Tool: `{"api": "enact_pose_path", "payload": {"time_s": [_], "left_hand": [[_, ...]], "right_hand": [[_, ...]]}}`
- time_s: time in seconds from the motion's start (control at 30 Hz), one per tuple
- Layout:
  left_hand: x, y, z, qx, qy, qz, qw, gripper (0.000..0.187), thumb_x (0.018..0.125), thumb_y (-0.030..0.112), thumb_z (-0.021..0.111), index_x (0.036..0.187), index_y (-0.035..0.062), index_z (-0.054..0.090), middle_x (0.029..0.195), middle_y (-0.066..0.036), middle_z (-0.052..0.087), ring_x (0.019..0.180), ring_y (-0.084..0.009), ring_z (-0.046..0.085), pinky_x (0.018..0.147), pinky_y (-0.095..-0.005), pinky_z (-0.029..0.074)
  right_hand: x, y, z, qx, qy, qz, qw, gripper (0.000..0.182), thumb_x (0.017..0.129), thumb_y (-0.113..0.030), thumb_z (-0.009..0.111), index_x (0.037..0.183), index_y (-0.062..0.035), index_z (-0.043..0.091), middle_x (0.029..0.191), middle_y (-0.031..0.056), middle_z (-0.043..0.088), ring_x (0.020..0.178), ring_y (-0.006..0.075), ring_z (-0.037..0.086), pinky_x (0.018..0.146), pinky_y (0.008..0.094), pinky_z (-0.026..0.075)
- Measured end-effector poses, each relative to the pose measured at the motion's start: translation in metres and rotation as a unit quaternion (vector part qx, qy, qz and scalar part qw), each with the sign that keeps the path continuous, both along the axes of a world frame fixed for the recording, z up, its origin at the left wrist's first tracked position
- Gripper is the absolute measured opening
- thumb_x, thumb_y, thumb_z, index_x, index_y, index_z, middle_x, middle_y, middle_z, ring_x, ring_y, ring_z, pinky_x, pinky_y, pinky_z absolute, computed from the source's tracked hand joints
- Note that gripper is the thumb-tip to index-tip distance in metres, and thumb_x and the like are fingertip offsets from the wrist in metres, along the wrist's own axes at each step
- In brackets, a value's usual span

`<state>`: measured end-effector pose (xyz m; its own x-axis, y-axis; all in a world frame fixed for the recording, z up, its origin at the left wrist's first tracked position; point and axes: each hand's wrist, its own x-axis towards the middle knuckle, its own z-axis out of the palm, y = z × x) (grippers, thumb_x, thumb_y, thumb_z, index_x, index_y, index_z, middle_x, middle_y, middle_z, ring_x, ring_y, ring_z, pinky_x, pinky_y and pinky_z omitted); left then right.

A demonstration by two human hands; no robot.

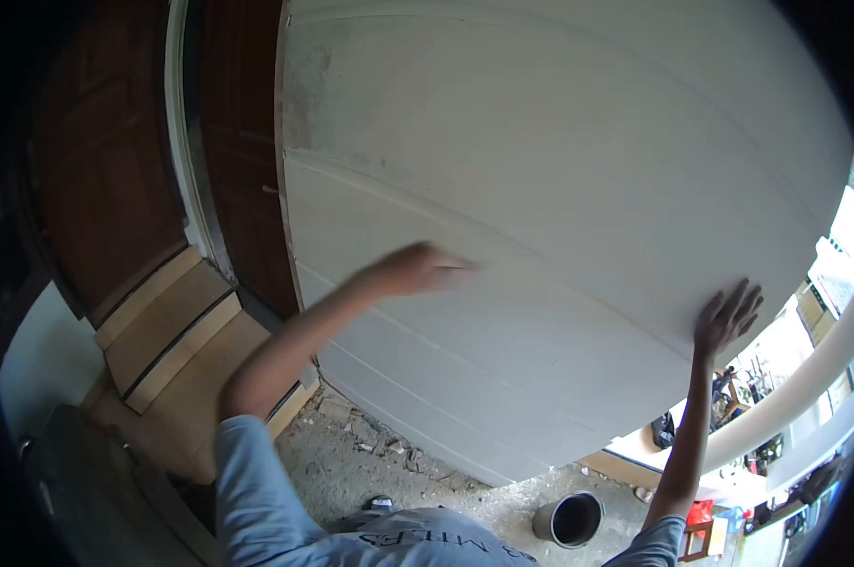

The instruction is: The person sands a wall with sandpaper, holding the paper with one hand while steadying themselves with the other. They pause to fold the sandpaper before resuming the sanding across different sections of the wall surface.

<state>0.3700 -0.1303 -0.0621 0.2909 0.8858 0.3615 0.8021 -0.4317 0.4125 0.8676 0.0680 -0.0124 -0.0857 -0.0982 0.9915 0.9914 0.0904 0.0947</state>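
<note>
A large pale wall panel (540, 236) with faint horizontal seams fills most of the view. My left hand (410, 269) is in front of its middle, near one of the seams. Motion blurs its fingers; they look drawn together and point right, and whether they hold anything cannot be made out. My right hand (726, 318) is near the panel's right edge, fingers spread and palm toward the surface, apparently resting on it.
A dark bucket (569, 521) stands on the rough concrete floor (327, 463), with loose rubble along the panel's foot. Tiled steps (186, 326) lead to a brown door (96, 142) at left. A pale curved column (786, 387) and clutter are at right.
</note>
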Motion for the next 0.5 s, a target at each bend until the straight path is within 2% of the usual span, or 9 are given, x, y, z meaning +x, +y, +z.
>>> {"api": "enact_pose_path", "payload": {"time_s": [0.03, 0.13, 0.17, 0.2, 0.23, 0.3, 0.37, 0.4, 0.5], "left_hand": [[-0.038, -0.023, -0.020, 0.004, -0.091, 0.012, 0.996, 0.028, 0.092, 0.018, 0.055, 0.119, 0.0148, 0.062, 0.061, -0.003, 0.061, 0.048, -0.0095, 0.051, 0.049, -0.0257, 0.044], [-0.149, -0.162, -0.037, 0.067, -0.105, 0.257, 0.958, 0.022, 0.089, 0.015, 0.056, 0.102, 0.0010, 0.067, 0.080, -0.006, 0.068, 0.072, -0.0122, 0.063, 0.067, -0.0281, 0.051], [-0.172, -0.207, -0.034, 0.016, -0.113, 0.364, 0.925, 0.021, 0.086, 0.018, 0.060, 0.093, -0.0007, 0.066, 0.079, -0.006, 0.067, 0.072, -0.0115, 0.062, 0.067, -0.0285, 0.050], [-0.190, -0.253, -0.032, 0.066, -0.034, 0.435, 0.897, 0.020, 0.083, 0.021, 0.062, 0.086, 0.0014, 0.066, 0.073, -0.005, 0.065, 0.067, -0.0111, 0.060, 0.065, -0.0281, 0.050], [-0.204, -0.299, -0.030, 0.022, -0.188, 0.512, 0.838, 0.021, 0.086, 0.026, 0.059, 0.089, 0.0060, 0.063, 0.074, -0.001, 0.061, 0.065, -0.0117, 0.057, 0.063, -0.0282, 0.049], [-0.227, -0.396, -0.036, 0.085, -0.337, 0.555, 0.756, 0.029, 0.086, 0.026, 0.059, 0.109, 0.0090, 0.058, 0.091, -0.004, 0.063, 0.077, -0.0153, 0.059, 0.075, -0.0324, 0.050], [-0.253, -0.509, -0.033, 0.128, -0.385, 0.582, 0.705, 0.040, 0.084, 0.022, 0.062, 0.121, 0.0103, 0.051, 0.105, -0.003, 0.059, 0.089, -0.0149, 0.057, 0.080, -0.0356, 0.048], [-0.274, -0.578, -0.036, 0.153, -0.417, 0.596, 0.668, 0.051, 0.084, 0.020, 0.063, 0.130, 0.0115, 0.043, 0.115, -0.005, 0.055, 0.101, -0.0185, 0.054, 0.091, -0.0383, 0.042], [-0.268, -0.756, -0.032, 0.210, -0.388, 0.682, 0.583, 0.070, 0.079, 0.016, 0.068, 0.140, 0.0152, 0.033, 0.119, -0.007, 0.053, 0.109, -0.0246, 0.050, 0.099, -0.0429, 0.036]], "right_hand": [[0.001, -0.002, -0.001, -0.001, -0.007, 0.011, 1.000, 0.053, 0.096, -0.044, 0.032, 0.142, -0.0166, 0.036, 0.147, 0.0156, 0.031, 0.136, 0.0344, 0.028, 0.107, 0.0543, 0.025], [0.005, -0.016, -0.021, -0.080, -0.016, 0.060, 0.995, 0.050, 0.095, -0.036, 0.042, 0.140, -0.0162, 0.038, 0.146, 0.0154, 0.031, 0.136, 0.0340, 0.028, 0.108, 0.0529, 0.025], [0.003, -0.029, -0.032, -0.110, -0.026, 0.079, 0.990, 0.049, 0.095, -0.034, 0.044, 0.140, -0.0160, 0.038, 0.146, 0.0156, 0.031, 0.136, 0.0339, 0.028, 0.108, 0.0525, 0.025], [0.004, -0.039, -0.049, -0.137, -0.033, 0.115, 0.983, 0.049, 0.092, -0.028, 0.050, 0.139, -0.0147, 0.040, 0.146, 0.0161, 0.031, 0.136, 0.0341, 0.029, 0.109, 0.0521, 0.024], [0.007, -0.049, -0.070, -0.158, -0.033, 0.176, 0.971, 0.047, 0.091, -0.021, 0.053, 0.137, -0.0127, 0.042, 0.144, 0.0182, 0.034, 0.134, 0.0353, 0.032, 0.107, 0.0526, 0.027], [0.014, -0.061, -0.138, -0.213, 0.034, 0.335, 0.917, 0.047, 0.089, -0.012, 0.054, 0.135, -0.0085, 0.043, 0.140, 0.0203, 0.038, 0.130, 0.0372, 0.037, 0.103, 0.0499, 0.034], [0.016, -0.093, -0.209, -0.304, 0.067, 0.376, 0.872, 0.046, 0.087, -0.005, 0.053, 0.132, -0.0033, 0.044, 0.135, 0.0228, 0.043, 0.123, 0.0403, 0.044, 0.099, 0.0451, 0.040], [0.015, -0.112, -0.247, -0.354, 0.105, 0.405, 0.837, 0.045, 0.087, -0.004, 0.053, 0.131, -0.0017, 0.045, 0.131, 0.0233, 0.046, 0.119, 0.0404, 0.048, 0.097, 0.0432, 0.041], [0.013, -0.181, -0.356, -0.484, 0.189, 0.437, 0.734, 0.043, 0.086, -0.003, 0.053, 0.128, 0.0005, 0.047, 0.118, 0.0246, 0.055, 0.108, 0.0372, 0.056, 0.090, 0.0394, 0.045]]}}
